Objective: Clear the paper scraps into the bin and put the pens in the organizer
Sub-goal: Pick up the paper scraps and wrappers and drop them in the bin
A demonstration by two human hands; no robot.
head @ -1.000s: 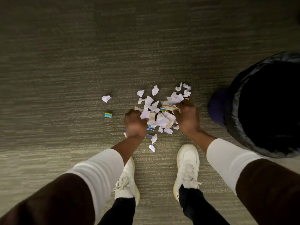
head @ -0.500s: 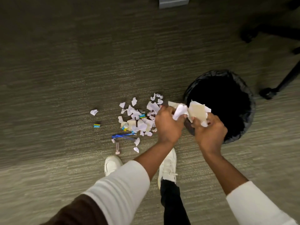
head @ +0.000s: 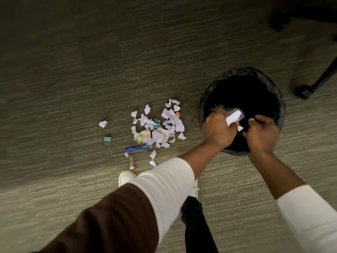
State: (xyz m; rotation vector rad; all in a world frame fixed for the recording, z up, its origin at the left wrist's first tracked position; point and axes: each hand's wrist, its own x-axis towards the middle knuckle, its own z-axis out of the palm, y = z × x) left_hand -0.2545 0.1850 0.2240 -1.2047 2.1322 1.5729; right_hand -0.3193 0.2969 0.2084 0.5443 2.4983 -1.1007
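Note:
Both my hands are over the open mouth of the black-lined bin [head: 206, 99]. My left hand [head: 218, 132] still grips a blurred bunch of white paper scraps [head: 234, 116] above the bin. My right hand [head: 262, 136] has its fingers apart and nothing visible in it; one small scrap [head: 240, 128] hangs between the hands. A pile of torn scraps [head: 158, 126] lies on the carpet left of the bin. Blue pens [head: 138, 148] and a pink pen [head: 131, 162] lie at the pile's near edge. No organizer is in view.
A stray scrap [head: 103, 123] and a small blue-and-yellow item [head: 107, 138] lie further left. Black chair legs with casters [head: 304, 91] stand right of the bin. My white shoe [head: 125, 177] is near the pens.
Both hands scooped scraps from the pile and carried them right to the bin. My right hand has since let go of its scraps; the pens became uncovered.

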